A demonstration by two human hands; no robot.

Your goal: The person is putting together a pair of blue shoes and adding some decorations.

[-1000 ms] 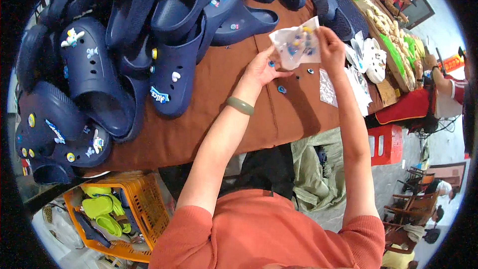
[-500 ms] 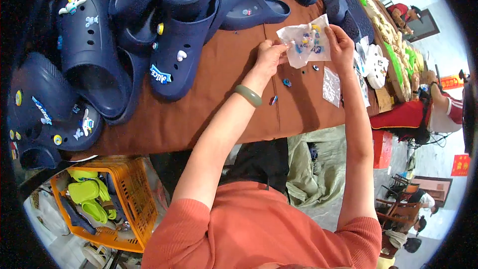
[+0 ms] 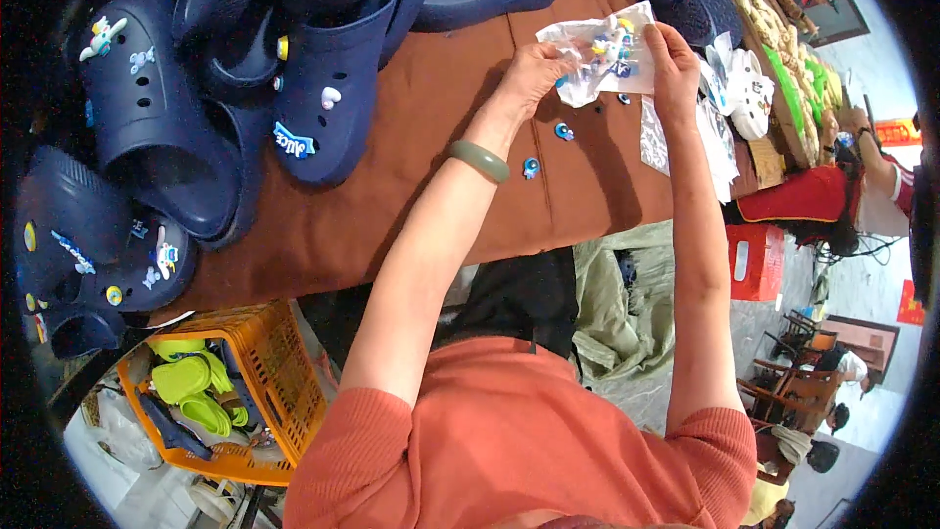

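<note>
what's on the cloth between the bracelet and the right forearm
In the head view, two small blue charms lie on the brown cloth, with a clear packet close by the forearm.

Looks steeply down from head height beside the brown-covered table (image 3: pixel 323 235). Faces across the table, near and fisheye-wide.

I take this for a workshop: navy clogs (image 3: pixel 328 64) crowd the worktop (image 3: pixel 441 78), a crate (image 3: pixel 274 358) holds more footwear (image 3: pixel 184 377).
</note>
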